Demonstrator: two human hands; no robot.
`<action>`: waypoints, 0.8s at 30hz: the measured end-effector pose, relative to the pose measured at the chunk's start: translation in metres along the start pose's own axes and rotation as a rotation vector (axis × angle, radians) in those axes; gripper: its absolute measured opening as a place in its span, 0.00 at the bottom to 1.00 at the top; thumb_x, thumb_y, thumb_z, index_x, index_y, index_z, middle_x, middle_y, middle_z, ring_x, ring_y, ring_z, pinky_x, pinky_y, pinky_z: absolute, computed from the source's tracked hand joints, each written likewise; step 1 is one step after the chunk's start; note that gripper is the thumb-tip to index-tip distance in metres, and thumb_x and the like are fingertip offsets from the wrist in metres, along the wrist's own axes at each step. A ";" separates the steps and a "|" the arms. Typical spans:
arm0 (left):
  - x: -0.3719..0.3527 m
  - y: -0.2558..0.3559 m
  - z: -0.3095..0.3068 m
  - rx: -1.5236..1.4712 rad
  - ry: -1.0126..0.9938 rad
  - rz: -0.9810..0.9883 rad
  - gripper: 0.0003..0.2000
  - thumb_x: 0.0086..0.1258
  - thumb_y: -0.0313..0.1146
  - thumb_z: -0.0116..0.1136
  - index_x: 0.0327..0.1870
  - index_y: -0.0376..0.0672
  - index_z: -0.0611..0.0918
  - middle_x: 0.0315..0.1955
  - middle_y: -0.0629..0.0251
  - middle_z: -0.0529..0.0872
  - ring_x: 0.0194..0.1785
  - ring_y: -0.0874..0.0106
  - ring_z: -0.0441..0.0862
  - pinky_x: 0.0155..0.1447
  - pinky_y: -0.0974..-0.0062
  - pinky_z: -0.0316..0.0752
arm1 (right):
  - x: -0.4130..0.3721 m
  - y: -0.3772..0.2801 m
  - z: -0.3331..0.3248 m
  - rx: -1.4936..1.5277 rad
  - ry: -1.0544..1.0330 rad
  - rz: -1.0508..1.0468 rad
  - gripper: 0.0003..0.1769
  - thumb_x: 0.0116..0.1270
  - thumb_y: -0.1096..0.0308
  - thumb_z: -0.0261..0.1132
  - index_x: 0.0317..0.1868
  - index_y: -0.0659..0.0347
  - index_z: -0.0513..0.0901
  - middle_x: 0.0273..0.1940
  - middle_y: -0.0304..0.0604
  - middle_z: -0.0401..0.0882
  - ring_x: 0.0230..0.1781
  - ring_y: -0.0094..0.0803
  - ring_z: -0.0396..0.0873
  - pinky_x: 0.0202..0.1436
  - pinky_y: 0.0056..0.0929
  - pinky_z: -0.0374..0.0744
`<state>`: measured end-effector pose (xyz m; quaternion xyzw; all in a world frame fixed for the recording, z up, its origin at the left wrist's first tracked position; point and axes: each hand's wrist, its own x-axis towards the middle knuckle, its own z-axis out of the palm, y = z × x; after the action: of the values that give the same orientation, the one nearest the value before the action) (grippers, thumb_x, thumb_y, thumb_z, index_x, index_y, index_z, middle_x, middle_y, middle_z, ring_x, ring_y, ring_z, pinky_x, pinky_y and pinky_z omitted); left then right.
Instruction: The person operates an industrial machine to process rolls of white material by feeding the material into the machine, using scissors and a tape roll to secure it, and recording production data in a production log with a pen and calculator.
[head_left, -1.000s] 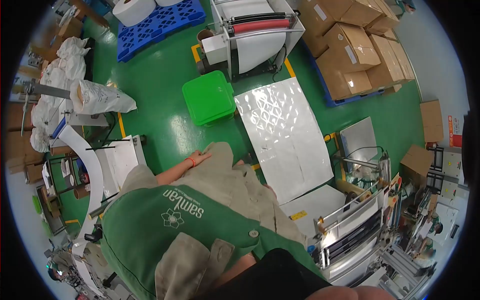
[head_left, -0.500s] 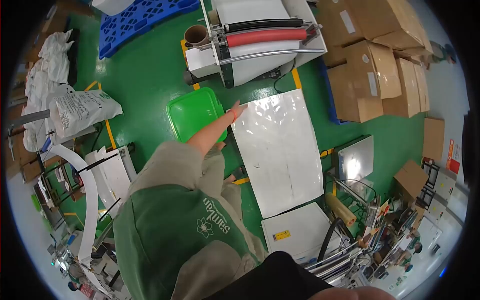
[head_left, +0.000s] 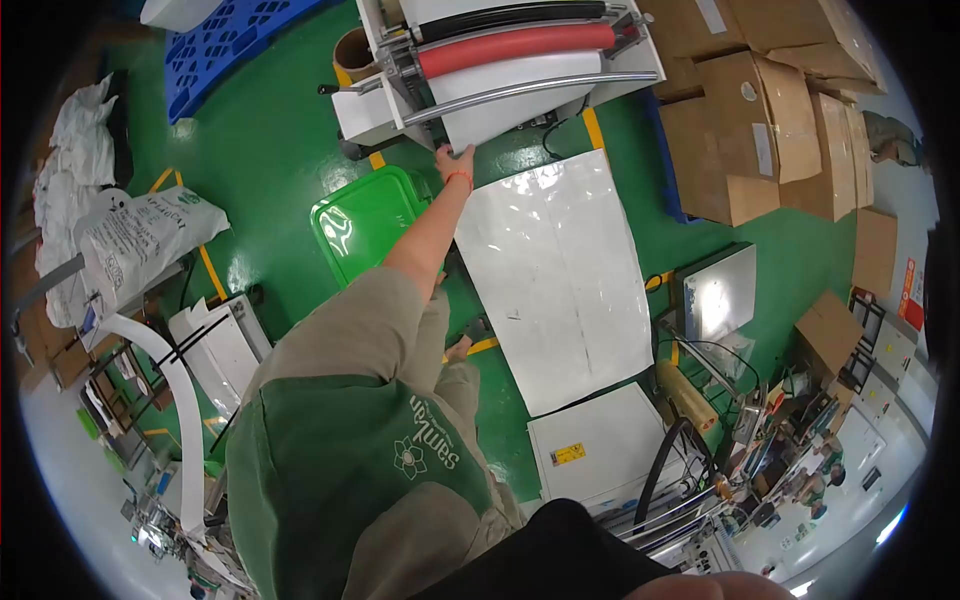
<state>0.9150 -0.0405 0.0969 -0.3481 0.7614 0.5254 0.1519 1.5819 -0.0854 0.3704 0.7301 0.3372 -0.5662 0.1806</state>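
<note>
My left hand (head_left: 455, 164), with a red band at the wrist, reaches to the lower corner of a white sheet (head_left: 520, 92) hanging from the rollers of a machine. Its fingers close around that corner. Just left of the forearm lies a green plastic lid (head_left: 365, 220) on the floor. Below and right of the hand, a long glossy white panel (head_left: 560, 290) is spread out. A red roller (head_left: 515, 50) and a curved metal bar (head_left: 540, 92) cross the machine above the hand. My right hand does not show.
Cardboard boxes (head_left: 745, 135) are stacked at the upper right, and a blue pallet (head_left: 230, 50) lies at the upper left. White printed sacks (head_left: 150, 240) stand on the left. A white cabinet (head_left: 600, 450) with a yellow label is near the bottom. Yellow tape marks the green floor.
My left hand has moved up and slightly left, from beside the top corner of the glossy panel to the hanging sheet's corner. The view has shifted, bringing the machine lower.
</note>
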 end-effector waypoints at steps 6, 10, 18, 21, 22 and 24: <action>-0.073 0.014 -0.058 -0.242 -0.697 -0.049 0.26 0.59 0.40 0.68 0.56 0.37 0.75 0.48 0.60 0.83 0.48 0.64 0.82 0.55 0.67 0.76 | 0.000 0.011 0.011 0.057 -0.024 -0.054 0.16 0.65 0.63 0.65 0.49 0.63 0.81 0.40 0.41 0.83 0.40 0.26 0.78 0.47 0.25 0.75; -0.125 0.077 -0.093 -0.544 -1.048 -0.489 0.22 0.68 0.45 0.59 0.56 0.39 0.75 0.50 0.60 0.82 0.53 0.65 0.80 0.60 0.63 0.73 | 0.015 0.014 0.022 0.132 -0.104 -0.139 0.15 0.65 0.64 0.65 0.48 0.63 0.82 0.39 0.41 0.83 0.39 0.26 0.78 0.47 0.25 0.76; -0.190 0.091 -0.103 -0.435 -1.117 -0.561 0.22 0.75 0.44 0.45 0.64 0.40 0.70 0.59 0.58 0.75 0.62 0.58 0.72 0.66 0.55 0.65 | -0.030 -0.187 0.106 0.004 -0.185 -0.875 0.16 0.68 0.66 0.62 0.53 0.64 0.79 0.47 0.41 0.82 0.48 0.26 0.78 0.54 0.26 0.75; -0.220 0.083 -0.096 -0.355 -1.098 -0.556 0.21 0.75 0.45 0.44 0.62 0.44 0.72 0.58 0.63 0.76 0.61 0.60 0.73 0.65 0.57 0.68 | -0.084 -0.267 0.121 0.349 -0.527 -0.817 0.30 0.75 0.55 0.50 0.72 0.58 0.57 0.48 0.43 0.79 0.42 0.26 0.78 0.46 0.24 0.76; -0.229 0.081 -0.092 -0.352 -1.065 -0.572 0.20 0.75 0.46 0.44 0.61 0.45 0.72 0.57 0.63 0.77 0.60 0.60 0.73 0.65 0.58 0.68 | -0.107 -0.284 0.124 0.513 -0.559 -0.782 0.28 0.74 0.53 0.50 0.68 0.60 0.62 0.41 0.43 0.79 0.32 0.26 0.77 0.37 0.24 0.75; -0.251 0.085 -0.106 -0.362 -1.108 -0.574 0.20 0.75 0.46 0.45 0.60 0.45 0.73 0.56 0.64 0.78 0.60 0.61 0.74 0.64 0.59 0.69 | -0.125 -0.304 0.130 0.626 -0.552 -0.739 0.23 0.72 0.54 0.55 0.58 0.62 0.69 0.33 0.41 0.77 0.23 0.23 0.71 0.26 0.23 0.69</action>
<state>1.0495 -0.0261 0.3489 -0.2350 0.3463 0.6858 0.5954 1.2623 0.0096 0.4871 0.4065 0.3268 -0.8353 -0.1737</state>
